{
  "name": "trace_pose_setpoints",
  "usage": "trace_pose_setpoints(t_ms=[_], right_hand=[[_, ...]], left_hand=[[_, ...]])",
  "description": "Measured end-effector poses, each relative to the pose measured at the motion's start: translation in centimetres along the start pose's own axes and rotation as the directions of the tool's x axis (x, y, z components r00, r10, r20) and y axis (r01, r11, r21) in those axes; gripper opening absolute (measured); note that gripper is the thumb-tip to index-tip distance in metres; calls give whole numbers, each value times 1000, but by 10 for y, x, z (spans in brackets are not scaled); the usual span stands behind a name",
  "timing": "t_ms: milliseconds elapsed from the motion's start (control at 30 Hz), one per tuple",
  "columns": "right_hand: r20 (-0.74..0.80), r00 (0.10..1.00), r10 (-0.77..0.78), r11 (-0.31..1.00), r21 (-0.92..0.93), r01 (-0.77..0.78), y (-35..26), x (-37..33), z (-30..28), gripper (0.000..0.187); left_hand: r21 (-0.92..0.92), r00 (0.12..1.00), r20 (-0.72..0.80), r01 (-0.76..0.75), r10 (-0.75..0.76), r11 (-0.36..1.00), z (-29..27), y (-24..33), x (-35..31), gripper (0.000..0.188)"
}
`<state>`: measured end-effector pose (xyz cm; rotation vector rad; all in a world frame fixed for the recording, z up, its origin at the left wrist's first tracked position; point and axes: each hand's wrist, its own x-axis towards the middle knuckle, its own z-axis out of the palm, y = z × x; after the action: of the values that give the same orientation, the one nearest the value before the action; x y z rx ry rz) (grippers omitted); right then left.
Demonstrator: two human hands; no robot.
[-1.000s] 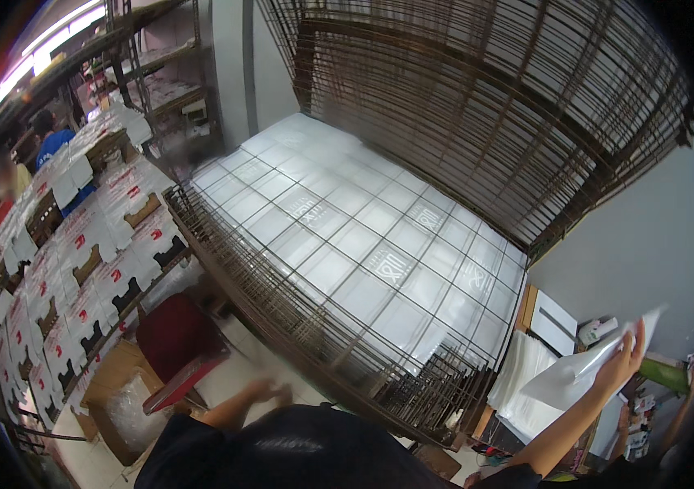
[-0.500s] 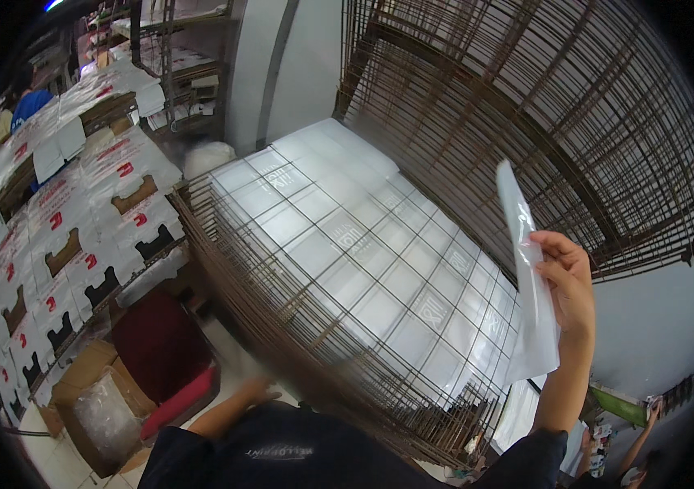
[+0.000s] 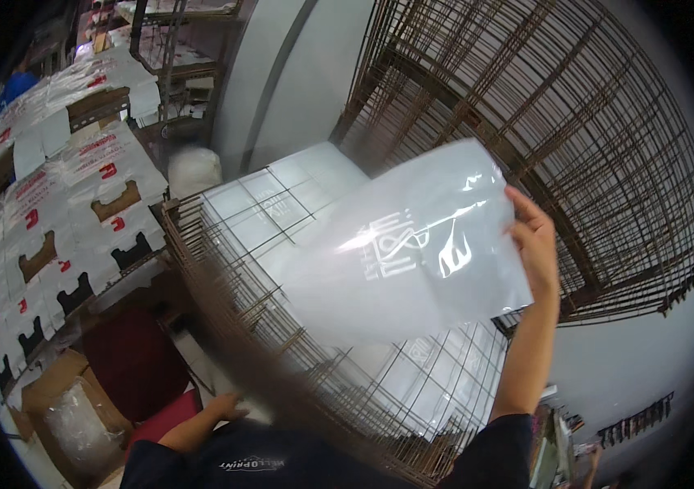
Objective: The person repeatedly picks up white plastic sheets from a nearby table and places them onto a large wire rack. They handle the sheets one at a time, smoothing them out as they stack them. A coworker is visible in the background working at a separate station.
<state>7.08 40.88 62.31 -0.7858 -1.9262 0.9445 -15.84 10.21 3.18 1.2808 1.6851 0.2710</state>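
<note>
My right hand (image 3: pixel 533 244) pinches the right edge of a translucent white plastic bag (image 3: pixel 469 220) with white print on it. The bag is spread out above a wire drying rack (image 3: pixel 237 281) and hides much of it. Similar printed bags (image 3: pixel 269 204) lie in the rack, with wire grid crossing over them. Low on the left, my left hand (image 3: pixel 225 405) is beside my body, near the rack's front edge. Its fingers are small and indistinct, and I cannot make out anything in them.
Tilted-up wire racks (image 3: pixel 518 106) stand at the upper right. To the left, a long table holds rows of white bags (image 3: pixel 61 204) with red print. A dark red chair (image 3: pixel 131 363) and an open cardboard box (image 3: pixel 78 416) with clear plastic inside are at the lower left.
The plastic bag has swung from a narrow, edge-on strip to a broad sheet over the rack. My right hand has moved slightly left, and the view has shifted.
</note>
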Motion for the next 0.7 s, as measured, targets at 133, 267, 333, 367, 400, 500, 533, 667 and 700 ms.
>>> trace_pose_setpoints(t_ms=[133, 267, 333, 367, 400, 500, 533, 667, 700], right_hand=[[-249, 964, 97, 994, 65, -83, 116, -3, -30, 60], [-413, 885, 216, 968, 208, -139, 259, -32, -38, 63], [-482, 808, 340, 926, 322, -197, 338, -45, -47, 62], [-491, 791, 365, 921, 317, -228, 359, -47, -42, 61], [-506, 769, 391, 914, 311, -259, 376, -50, -38, 61], [-547, 713, 439, 896, 326, -301, 396, -52, -29, 61], [-560, 697, 447, 893, 333, -304, 399, -50, -29, 61], [-589, 684, 430, 901, 324, -287, 407, -37, -21, 58], [-591, 681, 433, 900, 330, -285, 408, -32, -18, 57]], left_hand=[[29, 998, 46, 46, -48, 999, 8, -17, 13, 64], [54, 997, 55, 51, -53, 997, 1, -25, 9, 68], [68, 998, 43, 35, -38, 997, 3, -32, 7, 70], [73, 999, 35, 38, -41, 997, 3, -35, 4, 71], [63, 997, 33, 68, -70, 996, -2, -34, 0, 72], [42, 993, 28, 113, -115, 993, -19, -24, -14, 73], [40, 994, 27, 108, -109, 993, -24, -21, -18, 73], [67, 983, 81, 157, -163, 985, -28, -34, -18, 73], [61, 983, 75, 162, -166, 985, -27, -38, -18, 72]])
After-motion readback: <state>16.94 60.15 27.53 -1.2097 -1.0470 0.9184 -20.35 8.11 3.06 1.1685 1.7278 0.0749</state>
